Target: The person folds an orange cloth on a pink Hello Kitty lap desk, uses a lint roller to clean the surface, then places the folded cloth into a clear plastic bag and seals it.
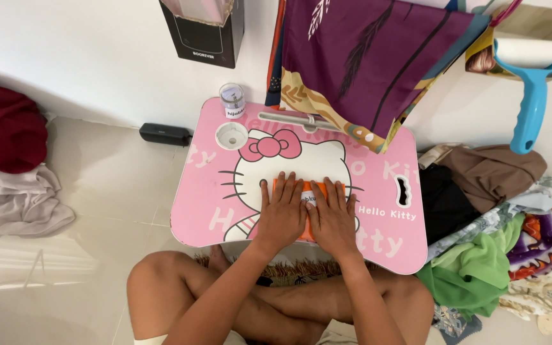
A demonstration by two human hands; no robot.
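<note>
My left hand (pixel 282 212) and my right hand (pixel 333 214) lie flat side by side, fingers spread, pressing down on a folded orange cloth (pixel 308 189) with a small white label. The cloth rests in the middle of a small pink lap table (pixel 199 191) printed with a white cartoon cat. Most of the orange cloth is hidden under my palms; only its far edge and a strip between my hands show. My crossed bare legs are under the near edge of the table.
A small clear jar (pixel 232 99) and a white round cup recess (pixel 232 135) sit at the table's far left. A purple patterned cloth (pixel 365 57) hangs over the far edge. Clothes pile at the right (pixel 499 223) and left (pixel 7 160). A blue lint roller (pixel 531 83) hangs on the wall.
</note>
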